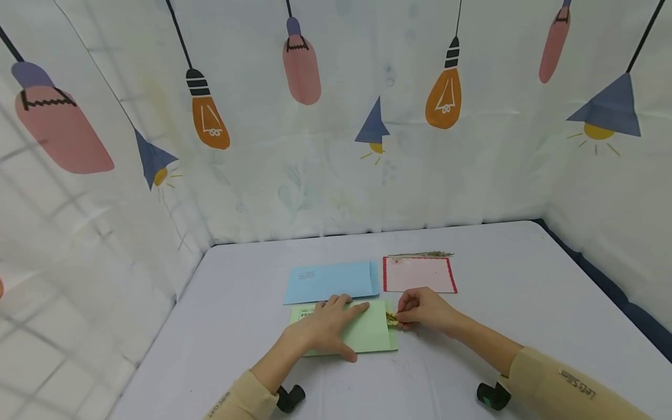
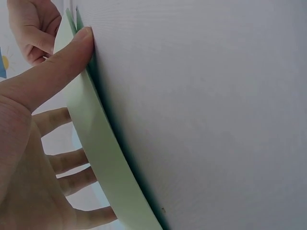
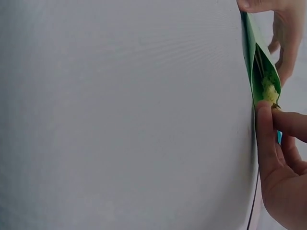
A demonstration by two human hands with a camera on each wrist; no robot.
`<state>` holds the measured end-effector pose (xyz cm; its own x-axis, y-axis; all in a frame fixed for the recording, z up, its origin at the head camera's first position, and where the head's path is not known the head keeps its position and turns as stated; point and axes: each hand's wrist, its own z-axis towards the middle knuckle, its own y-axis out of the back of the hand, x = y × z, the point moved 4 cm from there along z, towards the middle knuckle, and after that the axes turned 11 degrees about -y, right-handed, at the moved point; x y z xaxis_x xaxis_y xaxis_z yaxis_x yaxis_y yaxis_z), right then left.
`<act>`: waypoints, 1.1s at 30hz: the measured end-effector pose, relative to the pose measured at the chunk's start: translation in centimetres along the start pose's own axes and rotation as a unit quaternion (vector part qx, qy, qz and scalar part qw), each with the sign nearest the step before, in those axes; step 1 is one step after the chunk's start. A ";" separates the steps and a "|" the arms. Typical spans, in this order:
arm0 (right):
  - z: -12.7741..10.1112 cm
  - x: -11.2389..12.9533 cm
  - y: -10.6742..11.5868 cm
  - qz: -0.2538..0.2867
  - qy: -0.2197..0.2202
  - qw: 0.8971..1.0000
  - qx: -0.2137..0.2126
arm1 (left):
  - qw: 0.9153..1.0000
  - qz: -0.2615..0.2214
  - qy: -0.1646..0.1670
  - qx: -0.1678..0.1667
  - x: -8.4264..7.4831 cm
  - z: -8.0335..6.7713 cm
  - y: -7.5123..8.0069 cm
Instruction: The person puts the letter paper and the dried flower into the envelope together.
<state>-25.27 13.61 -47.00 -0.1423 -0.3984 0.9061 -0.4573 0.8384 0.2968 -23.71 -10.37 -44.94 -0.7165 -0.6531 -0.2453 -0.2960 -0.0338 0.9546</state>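
The left hand lies flat on a light green envelope, with the fingers straight and spread, pressing it down on the surface. In the left wrist view the thumb rests along the near edge of the envelope, and the other fingers lie on top of the paper. This grip is open; it only presses and does not close around anything.

The right hand is at the right end of the green envelope, where the mouth is. Its thumb and fingers pinch a small sprig of dried yellow-green plant, so this grip is closed on the sprig. In the right wrist view the sprig sits in the open mouth of the envelope, partly inside, with the fingertips just beside it.

Behind the green envelope lies a light blue envelope, touching or almost touching it. To the right of the blue one lies a pale card with a red border, and a thin green stalk lies along its far edge.
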 end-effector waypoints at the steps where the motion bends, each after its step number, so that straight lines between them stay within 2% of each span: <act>1: 0.0 0.1 0.0 -0.002 -0.001 1.000 -0.002 | 1.000 -0.001 -0.001 -0.001 0.0 0.0 0.1; 13: 0.4 0.5 -0.4 0.018 0.004 1.000 0.013 | 1.000 0.002 0.002 -0.007 -0.1 -0.2 0.5; 26: 0.8 0.0 -1.7 0.037 -0.005 0.999 0.019 | 1.000 -0.011 0.006 -0.001 -0.4 -0.2 0.0; 33: 0.9 0.0 -1.9 0.052 0.000 0.998 0.040 | 1.000 -0.010 0.013 -0.001 -0.3 -0.2 -0.1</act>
<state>-25.17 11.68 -47.86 -0.1925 -0.3117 0.9305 -0.5083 0.8428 0.1772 -23.32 -10.34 -44.95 -0.6931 -0.6721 -0.2606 -0.3101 -0.0483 0.9495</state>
